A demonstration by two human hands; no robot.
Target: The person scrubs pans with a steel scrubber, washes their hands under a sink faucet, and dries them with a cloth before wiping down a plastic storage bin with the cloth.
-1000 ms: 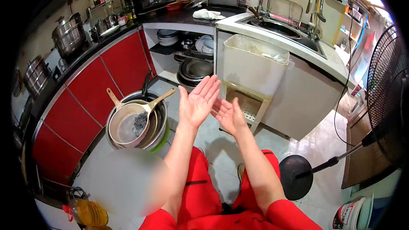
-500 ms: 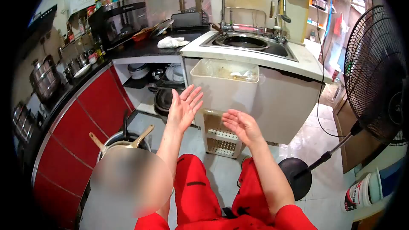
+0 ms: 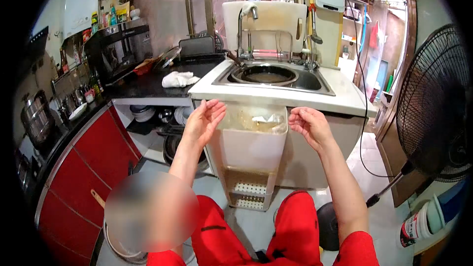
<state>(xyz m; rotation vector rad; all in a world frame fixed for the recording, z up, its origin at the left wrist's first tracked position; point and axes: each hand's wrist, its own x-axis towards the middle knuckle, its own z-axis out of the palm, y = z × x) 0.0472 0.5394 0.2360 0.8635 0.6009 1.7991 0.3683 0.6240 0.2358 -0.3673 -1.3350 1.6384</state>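
Observation:
My left hand (image 3: 203, 122) is held up at the left side of a white plastic bin (image 3: 252, 150), fingers loosely curved and nothing in them. Opposite it, my right hand (image 3: 312, 127) hovers by the bin's right rim, also empty, its fingers bent inward. I cannot tell whether either hand touches the bin. A clear bag lines the bin, with white crumpled waste (image 3: 266, 119) inside. Under the bin is a rack with perforated shelves (image 3: 250, 188). Behind it stands the sink (image 3: 320, 84), in which a dark wok (image 3: 270, 75) sits.
A black fan (image 3: 436, 103) stands at the right, near a white bucket (image 3: 414, 227). On the black counter lies a white cloth (image 3: 180, 79). Pots stand on the floor at lower left, partly hidden by a blurred patch. Red cabinets (image 3: 102, 152) run along the left.
My hands have moved apart, the left slightly left and the right to the right, to either side of the bin. The bin appears closer and the view has shifted.

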